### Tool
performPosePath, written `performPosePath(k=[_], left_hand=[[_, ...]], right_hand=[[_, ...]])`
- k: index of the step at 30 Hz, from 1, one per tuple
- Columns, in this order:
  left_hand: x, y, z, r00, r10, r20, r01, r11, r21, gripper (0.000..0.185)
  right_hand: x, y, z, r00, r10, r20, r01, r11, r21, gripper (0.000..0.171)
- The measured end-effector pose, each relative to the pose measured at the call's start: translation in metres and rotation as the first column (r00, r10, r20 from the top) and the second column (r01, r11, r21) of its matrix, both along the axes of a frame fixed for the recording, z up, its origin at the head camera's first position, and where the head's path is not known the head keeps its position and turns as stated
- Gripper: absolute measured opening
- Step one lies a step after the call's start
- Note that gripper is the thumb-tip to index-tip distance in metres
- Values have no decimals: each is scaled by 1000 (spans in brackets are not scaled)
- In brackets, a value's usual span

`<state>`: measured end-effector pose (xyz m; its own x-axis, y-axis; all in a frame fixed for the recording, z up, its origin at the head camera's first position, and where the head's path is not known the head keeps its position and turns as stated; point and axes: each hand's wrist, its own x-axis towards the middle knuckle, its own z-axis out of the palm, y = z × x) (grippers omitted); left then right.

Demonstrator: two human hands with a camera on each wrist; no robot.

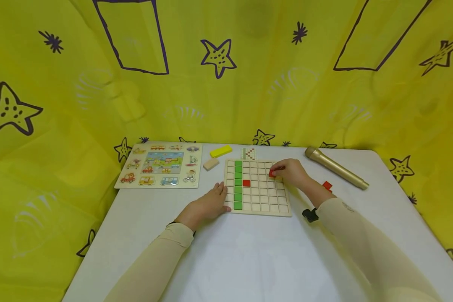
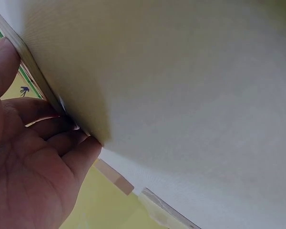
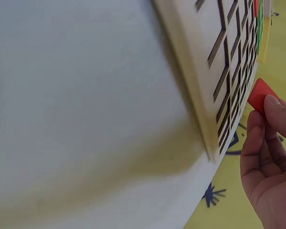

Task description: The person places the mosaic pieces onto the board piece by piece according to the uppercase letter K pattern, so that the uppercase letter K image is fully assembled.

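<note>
One board [image 1: 264, 199]: left hand [image 1: 209, 204] touching its left edge, fingers loosely extended; right hand [image 1: 292, 173] above, thumb and fingers pinching one red tile [image 3: 260, 91]

A wooden grid board [image 1: 265, 192] lies flat, green tiles [image 1: 238, 197] lining one column, a red tile [image 1: 247, 183] alongside. Another red tile [image 3: 258, 93] is held over its right side.

It looked like a play corner: yellow cloth [image 1: 249, 105] with drawn stars [image 1: 218, 58] backed a white table [image 1: 249, 251] bearing a puzzle [image 1: 166, 163], grid board [image 1: 265, 195] and microphone [image 1: 337, 168].
</note>
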<state>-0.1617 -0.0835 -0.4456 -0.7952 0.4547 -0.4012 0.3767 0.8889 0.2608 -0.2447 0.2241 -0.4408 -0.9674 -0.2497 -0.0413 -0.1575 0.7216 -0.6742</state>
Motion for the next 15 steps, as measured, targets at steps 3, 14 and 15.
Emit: performPosePath(k=[3, 14, 15], left_hand=[[0, 0, 0, 1000, 2, 1, -2, 1000, 1, 82], [2, 0, 1, 1000, -2, -11, 2, 1000, -13, 82], [2, 0, 1, 1000, -4, -14, 4, 1000, -16, 82]], right_hand=[[-2, -13, 0, 999, 17, 28, -17, 1000, -1, 18], [-12, -44, -7, 996, 56, 75, -56, 998, -8, 14], [-13, -46, -7, 995, 61, 79, -61, 998, -10, 14]])
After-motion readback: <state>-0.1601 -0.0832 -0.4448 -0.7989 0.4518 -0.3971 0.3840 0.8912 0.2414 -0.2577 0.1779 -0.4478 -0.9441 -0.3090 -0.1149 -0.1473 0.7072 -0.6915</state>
